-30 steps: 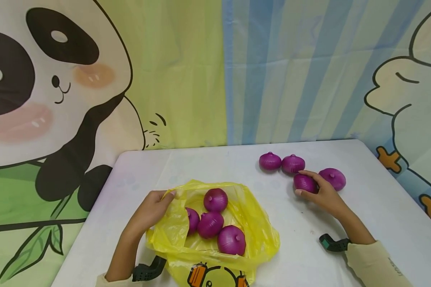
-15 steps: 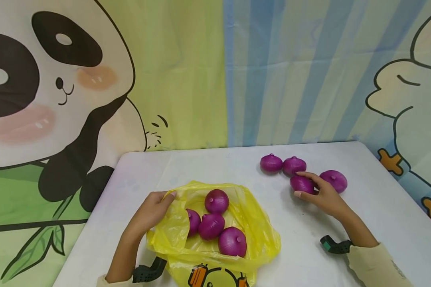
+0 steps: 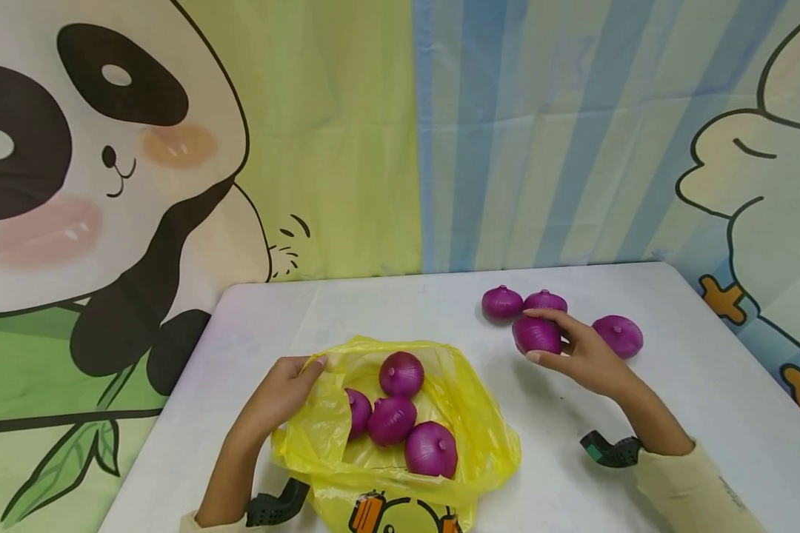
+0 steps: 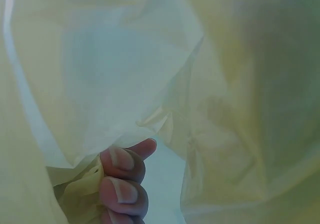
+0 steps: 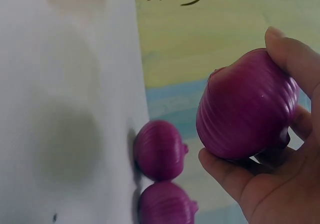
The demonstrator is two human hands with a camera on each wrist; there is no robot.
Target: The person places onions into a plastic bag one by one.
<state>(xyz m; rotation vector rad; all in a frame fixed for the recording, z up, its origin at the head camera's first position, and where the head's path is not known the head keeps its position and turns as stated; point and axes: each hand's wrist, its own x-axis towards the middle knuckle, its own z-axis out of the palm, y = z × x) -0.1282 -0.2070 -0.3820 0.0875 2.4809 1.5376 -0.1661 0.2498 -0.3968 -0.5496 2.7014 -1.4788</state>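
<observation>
Head view shows four purple onions (image 3: 392,420) in the yellow bag (image 3: 495,444) and three loose onions (image 3: 502,303) far right, so the work looks about half done. The right hand (image 3: 592,360) grips another onion (image 3: 535,337) above the table (image 3: 347,314), with bare room toward the bag. The left hand (image 3: 281,396) pinches the bag's left side; the table's far edge is near the loose onions.

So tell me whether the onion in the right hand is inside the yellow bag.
No, the right hand holds that onion over the table, outside the yellow bag.
</observation>
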